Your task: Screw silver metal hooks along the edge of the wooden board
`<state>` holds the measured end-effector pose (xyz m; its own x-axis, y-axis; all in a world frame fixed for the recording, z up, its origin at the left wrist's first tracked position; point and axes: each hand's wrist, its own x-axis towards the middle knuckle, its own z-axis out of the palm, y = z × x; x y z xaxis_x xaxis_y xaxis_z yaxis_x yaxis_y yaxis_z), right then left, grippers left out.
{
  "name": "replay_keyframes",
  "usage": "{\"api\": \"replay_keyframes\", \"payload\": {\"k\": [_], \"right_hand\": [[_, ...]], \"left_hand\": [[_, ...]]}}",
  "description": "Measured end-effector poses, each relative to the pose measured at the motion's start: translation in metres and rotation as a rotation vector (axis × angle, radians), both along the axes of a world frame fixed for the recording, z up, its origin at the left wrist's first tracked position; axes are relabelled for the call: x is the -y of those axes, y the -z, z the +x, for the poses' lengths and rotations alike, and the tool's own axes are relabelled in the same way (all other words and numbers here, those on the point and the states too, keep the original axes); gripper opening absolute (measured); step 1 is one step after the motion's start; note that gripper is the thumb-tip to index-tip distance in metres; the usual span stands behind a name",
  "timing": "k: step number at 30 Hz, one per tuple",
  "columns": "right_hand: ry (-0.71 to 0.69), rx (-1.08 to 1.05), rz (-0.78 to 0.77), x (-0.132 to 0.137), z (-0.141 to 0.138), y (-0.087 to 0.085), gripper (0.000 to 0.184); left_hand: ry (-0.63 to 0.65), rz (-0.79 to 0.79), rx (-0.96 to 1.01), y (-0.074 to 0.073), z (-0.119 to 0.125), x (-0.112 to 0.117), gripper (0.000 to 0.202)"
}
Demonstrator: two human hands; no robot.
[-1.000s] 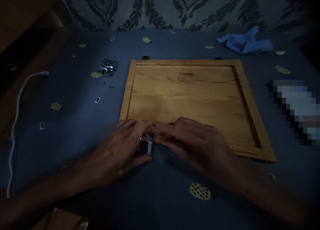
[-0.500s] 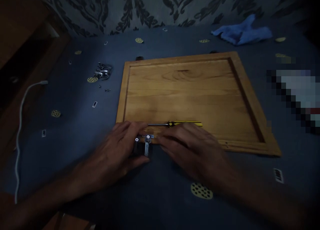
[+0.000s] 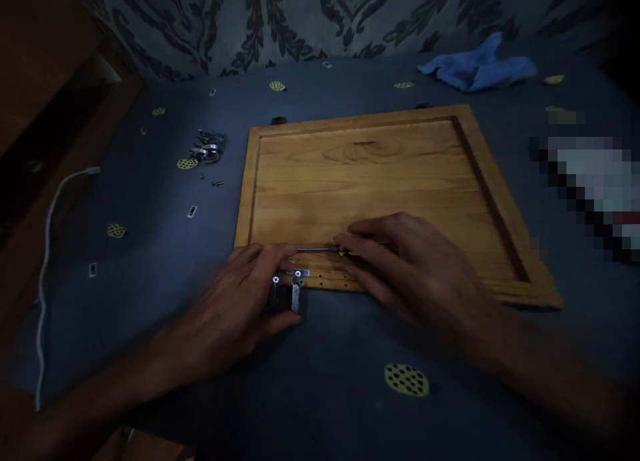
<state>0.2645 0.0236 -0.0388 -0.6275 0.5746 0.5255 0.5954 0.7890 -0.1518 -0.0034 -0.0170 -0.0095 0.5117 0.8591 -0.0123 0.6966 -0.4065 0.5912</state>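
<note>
A wooden cabinet door panel [image 3: 370, 174] lies flat on a blue patterned cloth. A metal hinge [image 3: 295, 287] with two screws sits at the panel's near left edge. My left hand [image 3: 240, 307] rests beside the hinge, thumb and fingers curled around it. A screwdriver [image 3: 320, 250] with a yellow and black handle lies on the panel's inner ledge. My right hand [image 3: 405, 267] covers its handle, fingers bent over it.
A pile of metal hinges and loose screws [image 3: 207, 149] lies left of the panel. A blue cloth [image 3: 475, 67] sits at the back right. A white cable [image 3: 50, 234] runs along the left. A wooden ledge borders the far left.
My right hand moved up from beside the hinge onto the screwdriver's handle, now covering it. My left hand stayed at the hinge.
</note>
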Motion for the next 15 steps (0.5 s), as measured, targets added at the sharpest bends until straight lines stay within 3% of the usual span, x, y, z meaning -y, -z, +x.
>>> {"api": "replay_keyframes", "payload": {"k": [7, 12, 15], "right_hand": [[0.007, 0.093, -0.273, -0.019, 0.033, -0.002, 0.021], [0.106, -0.197, -0.449, -0.017, 0.040, -0.019, 0.015], [0.255, -0.456, -0.501, -0.012, 0.037, -0.033, 0.026]], "left_hand": [[-0.035, -0.050, -0.017, -0.002, 0.000, 0.000, 0.069], [-0.037, -0.063, -0.017, -0.003, 0.000, 0.000, 0.067], [-0.039, -0.066, -0.015, -0.004, 0.000, -0.001, 0.068]]}}
